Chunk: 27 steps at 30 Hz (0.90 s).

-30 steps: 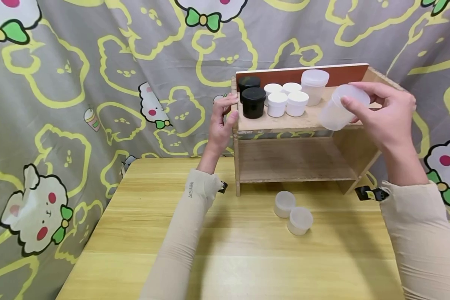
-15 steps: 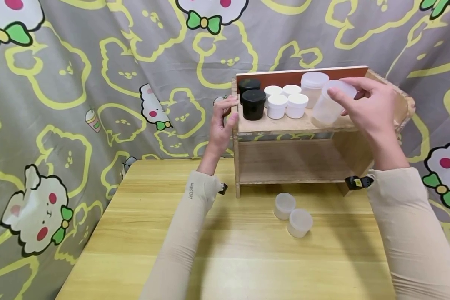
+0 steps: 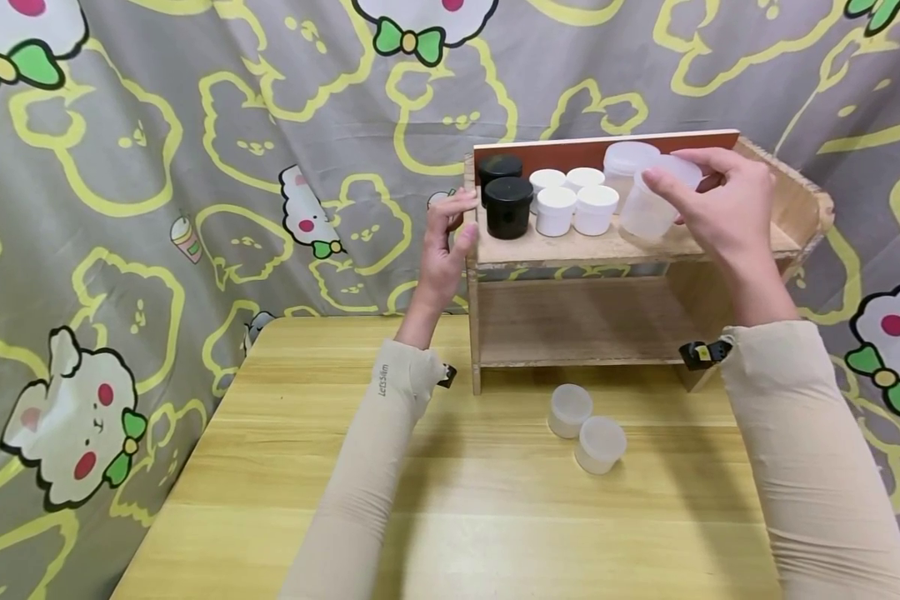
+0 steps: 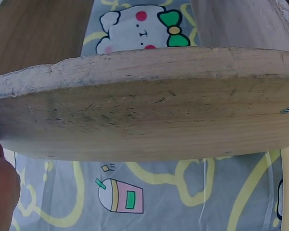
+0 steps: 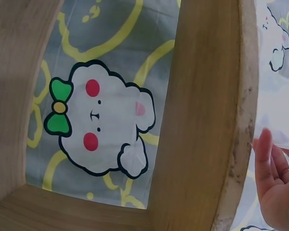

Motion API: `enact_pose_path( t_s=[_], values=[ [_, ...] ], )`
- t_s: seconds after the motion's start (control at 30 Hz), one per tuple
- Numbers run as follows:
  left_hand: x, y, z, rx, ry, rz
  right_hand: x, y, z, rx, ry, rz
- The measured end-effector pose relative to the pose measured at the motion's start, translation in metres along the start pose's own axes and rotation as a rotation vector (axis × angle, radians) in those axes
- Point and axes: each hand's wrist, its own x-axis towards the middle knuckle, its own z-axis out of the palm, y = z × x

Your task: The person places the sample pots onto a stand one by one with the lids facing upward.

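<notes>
My right hand (image 3: 731,208) grips a tall translucent plastic jar (image 3: 648,207) near its top, thumb on the near side. The jar is almost upright at the top shelf's front edge, in front of a similar jar (image 3: 632,157) with a lid. Whether its base touches the board I cannot tell. In the right wrist view, part of the hand (image 5: 278,190) and the pale jar (image 5: 282,113) show past the board. My left hand (image 3: 441,258) rests against the left side of the wooden shelf (image 3: 570,252), fingers on its upper edge.
Several small white jars (image 3: 556,211) and two black jars (image 3: 507,208) stand on the top board, left of the tall ones. The lower board (image 3: 585,321) lies beneath. Two short translucent tubs (image 3: 570,410) sit on the table (image 3: 330,467) before the shelf. A patterned curtain (image 3: 330,125) hangs behind.
My right hand has moved left with the tall jar, bringing it from a tilt beyond the front edge to nearly upright beside the other jar. My left hand has stayed in place.
</notes>
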Motion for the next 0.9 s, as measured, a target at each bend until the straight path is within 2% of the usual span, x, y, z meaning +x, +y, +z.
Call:
enact_pose_path(
  t_s=[0.9],
  values=[
    [-0.001, -0.002, 0.000, 0.018, 0.005, -0.012, 0.002, 0.013, 0.016, -0.050, 0.006, 0.006]
  ],
)
